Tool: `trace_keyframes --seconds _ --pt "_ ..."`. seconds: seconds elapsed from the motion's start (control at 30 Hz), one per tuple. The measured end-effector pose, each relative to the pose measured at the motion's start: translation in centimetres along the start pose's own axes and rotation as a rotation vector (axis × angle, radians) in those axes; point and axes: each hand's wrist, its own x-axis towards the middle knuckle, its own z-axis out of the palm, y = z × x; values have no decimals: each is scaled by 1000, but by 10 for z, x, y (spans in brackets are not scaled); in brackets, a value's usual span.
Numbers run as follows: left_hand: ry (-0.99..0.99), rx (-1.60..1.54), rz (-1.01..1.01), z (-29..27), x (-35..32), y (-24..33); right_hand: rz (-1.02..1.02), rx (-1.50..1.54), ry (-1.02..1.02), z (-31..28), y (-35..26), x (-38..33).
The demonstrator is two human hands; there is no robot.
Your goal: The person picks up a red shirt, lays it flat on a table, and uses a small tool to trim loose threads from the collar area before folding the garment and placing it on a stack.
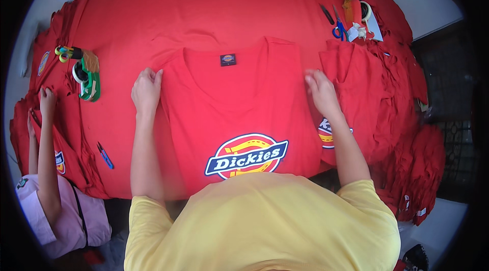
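A red V-neck shirt [224, 103] lies spread before me, its neckline away from me. It has a dark neck label [228, 60] and a large blue, yellow and white chest print [246, 155]. My left hand [146, 90] is closed on the shirt's left edge near the shoulder, thumb against the cloth. Beside the right shoulder edge is my right hand [323, 93], slightly blurred, its fingers loosely bent and apart with nothing visible in them. My right forearm passes over a pile of red shirts [356, 88]. The shirt's lower end is hidden by my yellow-clad body.
A green tape dispenser [91, 77] and yellow-handled scissors [66, 53] lie left; blue thread snips [105, 156] lie nearer. Far right are blue scissors [340, 29] and a red tape dispenser [355, 14]. At left, another person's hand [48, 103] is over red garments.
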Motion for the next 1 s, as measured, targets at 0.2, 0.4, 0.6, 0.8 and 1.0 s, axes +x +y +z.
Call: trace_keyframes --seconds 0.2,0.4,0.6,0.8,1.0 --pt "140 117 224 -17 0 12 72 -98 140 23 -3 60" --pt "-615 -1599 -499 -20 -3 8 276 1126 -160 10 14 73" --pt "-777 -1755 -555 -12 5 18 509 1617 -588 30 -19 70" --pt "-765 -1727 -602 2 41 -2 467 1564 -557 32 -3 121" --pt "-704 -1696 -629 1 37 0 508 1503 -597 29 -7 123"
